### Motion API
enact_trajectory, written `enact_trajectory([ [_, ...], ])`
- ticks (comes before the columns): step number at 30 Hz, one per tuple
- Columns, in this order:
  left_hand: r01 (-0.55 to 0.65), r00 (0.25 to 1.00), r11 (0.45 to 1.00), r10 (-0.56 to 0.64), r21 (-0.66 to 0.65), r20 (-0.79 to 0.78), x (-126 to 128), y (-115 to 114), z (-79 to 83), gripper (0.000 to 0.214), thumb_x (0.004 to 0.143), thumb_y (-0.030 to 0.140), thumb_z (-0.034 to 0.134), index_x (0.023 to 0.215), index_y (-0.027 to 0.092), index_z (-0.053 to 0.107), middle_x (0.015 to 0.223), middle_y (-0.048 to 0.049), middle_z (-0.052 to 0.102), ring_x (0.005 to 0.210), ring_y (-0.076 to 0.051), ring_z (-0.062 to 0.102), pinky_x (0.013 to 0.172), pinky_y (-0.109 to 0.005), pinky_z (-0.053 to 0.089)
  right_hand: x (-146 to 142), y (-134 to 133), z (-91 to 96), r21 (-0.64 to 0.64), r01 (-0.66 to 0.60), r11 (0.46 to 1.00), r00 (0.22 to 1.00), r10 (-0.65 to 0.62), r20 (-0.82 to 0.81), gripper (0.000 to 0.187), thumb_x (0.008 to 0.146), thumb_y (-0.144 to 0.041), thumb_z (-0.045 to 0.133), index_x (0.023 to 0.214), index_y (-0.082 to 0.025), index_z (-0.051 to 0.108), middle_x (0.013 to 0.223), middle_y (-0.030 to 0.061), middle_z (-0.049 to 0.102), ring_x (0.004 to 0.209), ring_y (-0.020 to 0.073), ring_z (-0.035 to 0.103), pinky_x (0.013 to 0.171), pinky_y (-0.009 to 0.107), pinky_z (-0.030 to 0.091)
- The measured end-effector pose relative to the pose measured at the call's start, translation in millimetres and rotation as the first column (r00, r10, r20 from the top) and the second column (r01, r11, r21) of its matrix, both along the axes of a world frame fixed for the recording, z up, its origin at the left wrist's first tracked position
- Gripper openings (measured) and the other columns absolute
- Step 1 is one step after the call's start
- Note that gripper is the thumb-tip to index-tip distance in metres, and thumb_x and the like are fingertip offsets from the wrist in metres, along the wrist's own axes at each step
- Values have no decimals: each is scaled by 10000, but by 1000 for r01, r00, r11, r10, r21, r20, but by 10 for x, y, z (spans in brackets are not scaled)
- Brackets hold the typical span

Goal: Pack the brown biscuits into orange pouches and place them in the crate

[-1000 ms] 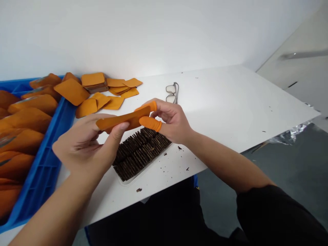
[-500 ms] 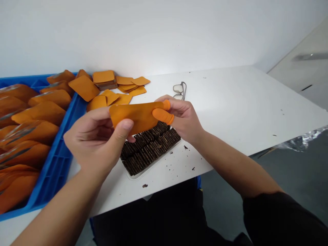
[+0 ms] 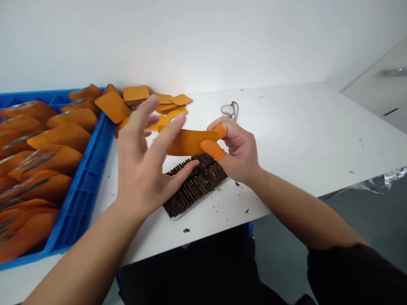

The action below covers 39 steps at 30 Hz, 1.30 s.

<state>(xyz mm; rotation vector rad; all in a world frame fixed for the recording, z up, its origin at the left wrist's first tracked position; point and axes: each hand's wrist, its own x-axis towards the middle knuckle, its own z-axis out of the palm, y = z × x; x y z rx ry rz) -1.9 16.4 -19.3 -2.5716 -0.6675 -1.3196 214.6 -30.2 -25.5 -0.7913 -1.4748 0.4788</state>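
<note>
Holding a thin, bendy orange packet (image 3: 187, 143) up over the far side of a shallow, pale plastic tray (image 3: 179, 220), packed with rows of thin, dark brown slabs (image 3: 193, 186). Pinching just the right end of the packet with the right hand (image 3: 240, 152), thumb and finger closed on it, both capped with orange finger covers (image 3: 212, 149). Holding the left hand (image 3: 143, 173) spread wide, thumb out over the tray, with nothing seen in its fingers; cannot tell whether touching the packet's left end. To the left of the tray, a blue plastic crate (image 3: 95, 169) of puffy orange pouches (image 3: 60, 135); past the tray, grey-framed glasses (image 3: 234, 111); on its near side, dark crumbs (image 3: 247, 211) on the white table (image 3: 302, 135). Could drop the packet onto the slabs from pinching one end too softly. Could crease it by pushing too hard from the left. Could chip or tip slabs by dipping the left thumb too low. Could dirty the packet by letting it touch the crumbs.
</note>
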Motion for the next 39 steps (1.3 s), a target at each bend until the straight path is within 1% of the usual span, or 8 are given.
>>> enact_trajectory([
  [3, -58, 995, 987, 69, 152, -67, -9, 6, -3, 726, 907, 413, 844, 1557, 260, 560, 1602, -154, 594, 1384, -415, 629, 1131, -595, 532, -39, -38, 8, 84, -3, 996, 995, -6, 100, 306, 936, -356, 859, 799, -221, 621, 871, -9, 653, 812, 119, 579, 704, 305, 485],
  [8, 44, 999, 991, -40, -126, 28, -2, 11, 10, 381, 912, 245, 758, 1258, 253, 599, 1128, -44, 750, 1012, -222, 721, 818, -358, 589, -69, -88, 30, 7, -68, 998, 995, 67, 74, 263, 918, -353, 878, 833, -222, 666, 856, -10, 643, 800, 124, 576, 681, 305, 487],
  [13, 46, 992, 962, -12, -268, 125, 20, -10, -46, 489, 831, 358, 793, 1221, 241, 522, 1048, -21, 669, 820, -173, 657, 648, -315, 537, -92, -113, 24, -11, -100, 995, 986, 101, 133, 224, 911, -310, 879, 846, -202, 694, 905, 3, 659, 814, 113, 594, 688, 281, 507],
  [17, 14, 1000, 933, -17, -358, -5, 53, -41, -114, 701, 836, 378, 813, 1425, 219, 468, 1331, -133, 646, 1167, -308, 703, 939, -477, 642, -108, -137, 18, 10, -32, 999, 978, 29, 206, 329, 944, -259, 838, 729, -188, 600, 864, -2, 640, 721, 85, 531, 645, 257, 478],
  [20, 58, 998, 961, -60, -269, 1, 64, -64, -114, 986, 842, 330, 845, 1645, 247, 279, 1635, -199, 457, 1561, -397, 485, 1269, -631, 491, -111, -163, 16, 28, 25, 999, 958, -32, 285, 374, 942, -243, 835, 731, -194, 531, 805, -20, 578, 722, 87, 492, 662, 256, 456],
  [22, 80, 997, 963, -72, -256, 41, 63, -75, -93, 1006, 883, 309, 837, 1677, 292, 219, 1690, -173, 393, 1635, -372, 396, 1330, -634, 432, -121, -185, 16, 44, 48, 998, 946, -59, 320, 386, 944, -247, 832, 749, -200, 503, 811, -18, 568, 749, 96, 500, 684, 261, 455],
  [31, 75, 988, 996, -66, -56, 141, 26, 5, -56, 896, 833, 408, 838, 1606, 240, 418, 1405, -115, 592, 1272, -321, 656, 1046, -564, 624, -119, -222, 88, -50, 75, 996, 981, -65, 180, 410, 943, -321, 849, 719, -202, 527, 754, -26, 514, 710, 104, 464, 625, 287, 389],
  [39, 127, 974, 989, -110, -77, 198, 38, -72, -30, 968, 825, 354, 899, 1646, 276, 393, 1499, -113, 575, 1378, -315, 615, 1168, -510, 581, -44, -164, 116, -406, -156, 901, 983, 103, -149, 392, 841, -491, 930, 753, -211, 669, 750, -21, 600, 698, 120, 539, 608, 286, 457],
])
